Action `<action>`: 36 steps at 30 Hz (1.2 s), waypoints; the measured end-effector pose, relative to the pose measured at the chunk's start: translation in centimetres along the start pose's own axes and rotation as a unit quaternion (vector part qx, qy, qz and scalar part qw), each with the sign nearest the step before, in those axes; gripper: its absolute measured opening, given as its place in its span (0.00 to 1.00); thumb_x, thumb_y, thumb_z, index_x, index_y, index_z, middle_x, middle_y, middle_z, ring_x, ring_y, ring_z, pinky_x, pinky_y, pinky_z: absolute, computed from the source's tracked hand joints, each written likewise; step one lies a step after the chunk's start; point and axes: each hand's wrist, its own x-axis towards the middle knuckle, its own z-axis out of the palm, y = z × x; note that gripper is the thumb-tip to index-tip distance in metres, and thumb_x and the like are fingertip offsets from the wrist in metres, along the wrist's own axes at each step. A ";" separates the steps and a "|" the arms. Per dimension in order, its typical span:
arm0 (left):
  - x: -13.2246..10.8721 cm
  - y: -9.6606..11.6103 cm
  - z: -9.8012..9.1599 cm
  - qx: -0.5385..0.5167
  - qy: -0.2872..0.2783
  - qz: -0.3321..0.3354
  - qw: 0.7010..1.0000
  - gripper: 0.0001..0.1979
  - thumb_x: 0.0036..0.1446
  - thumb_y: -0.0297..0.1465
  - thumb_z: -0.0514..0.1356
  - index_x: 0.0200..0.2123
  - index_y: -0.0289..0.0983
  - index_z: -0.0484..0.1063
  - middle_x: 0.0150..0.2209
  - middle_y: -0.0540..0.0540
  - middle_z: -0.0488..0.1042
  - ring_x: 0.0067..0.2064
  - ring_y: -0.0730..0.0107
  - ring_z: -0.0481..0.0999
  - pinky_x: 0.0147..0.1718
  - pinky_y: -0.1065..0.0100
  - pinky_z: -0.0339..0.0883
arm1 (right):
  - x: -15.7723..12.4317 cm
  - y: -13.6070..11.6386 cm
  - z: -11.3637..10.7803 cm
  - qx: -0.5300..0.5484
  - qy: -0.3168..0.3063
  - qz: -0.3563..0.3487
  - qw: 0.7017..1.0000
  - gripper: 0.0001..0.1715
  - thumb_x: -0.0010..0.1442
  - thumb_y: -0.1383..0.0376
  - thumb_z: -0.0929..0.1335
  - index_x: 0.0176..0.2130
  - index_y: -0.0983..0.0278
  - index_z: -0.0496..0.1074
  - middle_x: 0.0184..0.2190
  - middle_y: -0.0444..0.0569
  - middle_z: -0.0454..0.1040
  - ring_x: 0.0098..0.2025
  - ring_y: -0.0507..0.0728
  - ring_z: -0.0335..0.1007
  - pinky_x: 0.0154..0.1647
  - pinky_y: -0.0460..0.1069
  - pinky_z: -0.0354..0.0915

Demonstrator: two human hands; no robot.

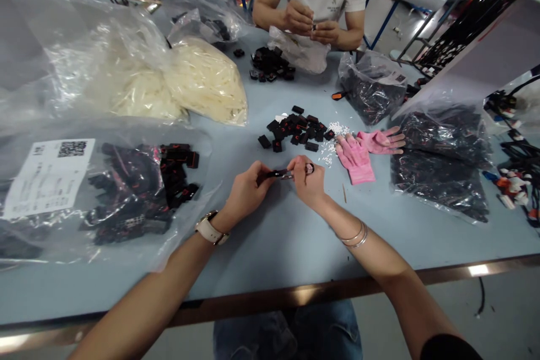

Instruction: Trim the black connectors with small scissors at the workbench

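My left hand (253, 185) is closed, with thumb and fingers pinching a small black connector housing (276, 173). My right hand (309, 183) wraps round a slim metal-tipped tool (310, 169), whose kind I cannot make out. The tool's tip meets or nearly meets the housing between the two hands. Just beyond them lies a loose pile of black connector housings (297, 129), some with orange-red parts. Tiny white pieces (329, 152) are scattered to the right of that pile. A pair of pink gloves (356, 160) rests beside them.
Bags of black parts (126, 191) and cream-coloured pieces (206, 81) crowd the left side of the blue table (261, 253). More filled bags (439, 157) lie at right. Across the table, a co-worker's hands (312, 25) hold a small part near another black pile (272, 64).
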 end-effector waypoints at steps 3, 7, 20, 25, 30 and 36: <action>0.0 0.0 0.0 0.001 -0.003 -0.001 1.000 0.06 0.53 0.34 0.57 0.29 0.40 0.62 0.23 0.52 0.70 0.25 0.69 0.67 0.27 0.68 0.58 | 0.0 0.0 0.0 -0.010 -0.009 0.001 1.000 0.25 0.67 0.55 0.55 0.27 0.61 0.68 0.15 0.40 0.64 0.17 0.49 0.60 0.21 0.45 0.56; -0.1 -0.1 0.0 0.009 -0.008 -0.002 1.000 0.05 0.54 0.34 0.57 0.30 0.40 0.62 0.24 0.52 0.71 0.25 0.69 0.67 0.27 0.68 0.58 | 0.0 -0.1 0.0 -0.027 -0.023 0.012 0.999 0.26 0.67 0.54 0.54 0.27 0.62 0.68 0.15 0.41 0.64 0.18 0.49 0.61 0.21 0.45 0.57; 0.0 -0.3 0.0 -0.012 -0.001 0.008 1.000 0.06 0.53 0.36 0.57 0.29 0.41 0.63 0.24 0.52 0.72 0.25 0.67 0.69 0.27 0.68 0.60 | 0.0 -0.5 -0.2 -0.046 -0.039 -0.012 0.998 0.23 0.66 0.57 0.56 0.27 0.62 0.69 0.18 0.43 0.69 0.20 0.50 0.65 0.27 0.45 0.61; 0.1 -0.2 -0.1 -0.024 0.000 0.004 1.000 0.05 0.52 0.34 0.57 0.29 0.41 0.63 0.24 0.52 0.71 0.26 0.68 0.69 0.27 0.69 0.60 | 0.1 -0.5 -0.5 -0.024 0.008 -0.007 1.000 0.23 0.66 0.58 0.56 0.26 0.62 0.68 0.18 0.43 0.67 0.20 0.50 0.64 0.24 0.45 0.59; 0.0 -0.1 -0.1 -0.027 0.002 0.001 1.000 0.05 0.52 0.34 0.57 0.29 0.41 0.62 0.24 0.52 0.71 0.26 0.68 0.69 0.27 0.69 0.60 | 0.3 -0.4 -0.4 -0.021 0.003 -0.007 1.000 0.22 0.66 0.59 0.56 0.26 0.62 0.68 0.17 0.41 0.65 0.18 0.49 0.61 0.22 0.46 0.57; 0.0 -0.4 0.0 -0.022 0.003 0.003 1.000 0.05 0.52 0.34 0.57 0.29 0.41 0.63 0.24 0.52 0.71 0.25 0.68 0.68 0.27 0.68 0.59 | 0.2 -0.2 -0.2 -0.031 -0.008 0.003 0.999 0.23 0.67 0.58 0.55 0.26 0.61 0.68 0.17 0.42 0.65 0.19 0.49 0.63 0.23 0.46 0.58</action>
